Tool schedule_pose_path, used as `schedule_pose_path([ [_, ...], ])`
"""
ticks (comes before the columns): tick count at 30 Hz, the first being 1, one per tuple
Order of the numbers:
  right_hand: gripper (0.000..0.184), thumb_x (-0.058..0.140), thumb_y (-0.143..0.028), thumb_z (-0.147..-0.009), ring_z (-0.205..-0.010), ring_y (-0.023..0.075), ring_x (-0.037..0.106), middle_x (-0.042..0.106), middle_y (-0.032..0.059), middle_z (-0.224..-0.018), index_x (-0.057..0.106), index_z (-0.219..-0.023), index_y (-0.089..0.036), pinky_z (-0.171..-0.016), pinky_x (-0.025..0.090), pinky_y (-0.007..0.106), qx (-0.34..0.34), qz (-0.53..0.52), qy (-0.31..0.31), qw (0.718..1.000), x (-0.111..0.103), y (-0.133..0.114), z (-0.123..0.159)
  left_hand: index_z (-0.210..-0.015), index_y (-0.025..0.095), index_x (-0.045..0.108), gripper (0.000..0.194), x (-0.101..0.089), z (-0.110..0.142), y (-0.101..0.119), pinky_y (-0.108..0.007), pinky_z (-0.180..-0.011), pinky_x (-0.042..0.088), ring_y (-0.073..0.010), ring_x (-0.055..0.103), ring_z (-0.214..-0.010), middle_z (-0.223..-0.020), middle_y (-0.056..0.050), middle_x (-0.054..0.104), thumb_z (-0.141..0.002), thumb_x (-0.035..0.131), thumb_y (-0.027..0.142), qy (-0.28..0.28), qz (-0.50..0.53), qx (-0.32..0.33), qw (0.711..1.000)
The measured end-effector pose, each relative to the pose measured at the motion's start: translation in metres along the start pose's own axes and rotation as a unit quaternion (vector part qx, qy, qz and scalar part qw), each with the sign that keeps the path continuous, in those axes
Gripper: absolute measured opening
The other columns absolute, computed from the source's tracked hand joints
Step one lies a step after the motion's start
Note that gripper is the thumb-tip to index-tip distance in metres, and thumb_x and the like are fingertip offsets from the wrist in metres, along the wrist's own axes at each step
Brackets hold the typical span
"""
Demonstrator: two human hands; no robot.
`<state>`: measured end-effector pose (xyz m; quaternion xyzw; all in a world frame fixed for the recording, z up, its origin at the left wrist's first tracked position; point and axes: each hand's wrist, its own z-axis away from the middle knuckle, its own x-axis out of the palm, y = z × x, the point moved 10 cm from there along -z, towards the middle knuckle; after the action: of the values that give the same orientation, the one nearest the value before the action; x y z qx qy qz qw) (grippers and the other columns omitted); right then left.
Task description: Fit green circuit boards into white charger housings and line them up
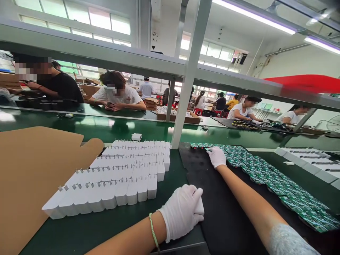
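- head view: the left hand (183,212), in a white glove, is wrapped around a small white block (199,208) near the bench's front edge; the fingers cover much of it.
- a pale green braided band (153,230) circles the left wrist.
- the right hand (217,157), gloved too, reaches forward to the far left end of the green circuit boards (255,166); its fingertips are at a board there, but i cannot tell whether they pinch it or only touch it.
- those boards lie close together in a long slanting band on a black mat (202,170).
- left of the mat, white housings (101,191) stand packed in rows on the dark green bench (92,228), metal prongs pointing up.
- brown cardboard (39,170) lies beside the rows, on their left.
- beyond them runs a shiny green belt (124,127), with one white piece (136,136) just behind the rows.
- more white housings (305,163) sit at the far right, past the boards.
- across the belt, a co-worker in a white shirt (115,94) bends over something small held in both hands.
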<state>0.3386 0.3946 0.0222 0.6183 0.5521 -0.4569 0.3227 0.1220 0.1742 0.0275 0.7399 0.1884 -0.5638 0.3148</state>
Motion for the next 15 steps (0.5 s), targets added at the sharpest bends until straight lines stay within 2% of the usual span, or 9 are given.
schedule_pose_path([
  [4,0.021,0.054,-0.032,-0.095,-0.099,0.0197,0.061,0.062,0.0075,-0.115,0.062,-0.109,-0.018,-0.087,0.052,0.041,0.007,0.014,0.015,1.000,-0.002,0.005,-0.002,-0.128,0.014,0.046,0.057,0.003,0.000,-0.001,-0.043,-0.085,0.053,-0.0284,0.056,-0.098,-0.113,-0.011,0.057,-0.082,0.064,0.042,0.004,0.002,0.002,1.000],
  [9,0.026,0.056,-0.033,-0.094,-0.104,0.0218,0.060,0.060,0.0084,-0.119,0.060,-0.114,-0.017,-0.089,0.051,0.043,-0.003,0.011,0.031,0.999,-0.006,0.000,-0.002,-0.128,0.015,0.045,0.057,0.003,-0.001,-0.001,-0.044,-0.087,0.052,-0.0283,0.055,-0.099,-0.114,-0.010,0.057,-0.082,0.064,0.043,0.007,-0.002,0.000,1.000],
  [15,0.026,0.057,-0.033,-0.093,-0.109,0.0233,0.057,0.058,0.0088,-0.123,0.060,-0.115,-0.018,-0.094,0.048,0.046,-0.025,-0.011,0.013,1.000,-0.001,-0.012,0.001,-0.127,0.014,0.046,0.056,0.001,-0.001,0.001,-0.043,-0.084,0.053,-0.0277,0.056,-0.098,-0.112,-0.011,0.057,-0.082,0.063,0.042,0.006,-0.004,0.002,1.000],
])
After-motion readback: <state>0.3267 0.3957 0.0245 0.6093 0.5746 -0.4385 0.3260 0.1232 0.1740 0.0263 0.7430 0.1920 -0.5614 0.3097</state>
